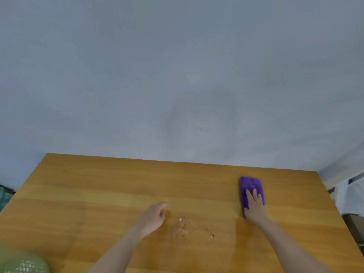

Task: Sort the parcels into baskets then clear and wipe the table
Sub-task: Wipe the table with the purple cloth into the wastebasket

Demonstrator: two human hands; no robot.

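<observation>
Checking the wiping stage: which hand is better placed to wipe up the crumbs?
Probably the right hand: it lies flat on the purple cloth. The left hand is beside the crumbs but looks empty.

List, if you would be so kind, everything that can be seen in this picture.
table: one, orange-brown wood, fills the lower half of the view
cloth: one, purple, flat on the table towards its right far corner
crumbs: a small scatter, whitish bits and brown specks, centre of the table near the front
mesh thing: one, green, bottom left corner, cut off by the frame; what it is cannot be told
wall: one, grey-blue, behind the table
white fabric: one patch, right edge, beyond the table
left hand: one, fingers loosely curled, just left of the crumbs, holding nothing visible
right hand: one, fingers straight, presses flat on the near end of the cloth
</observation>
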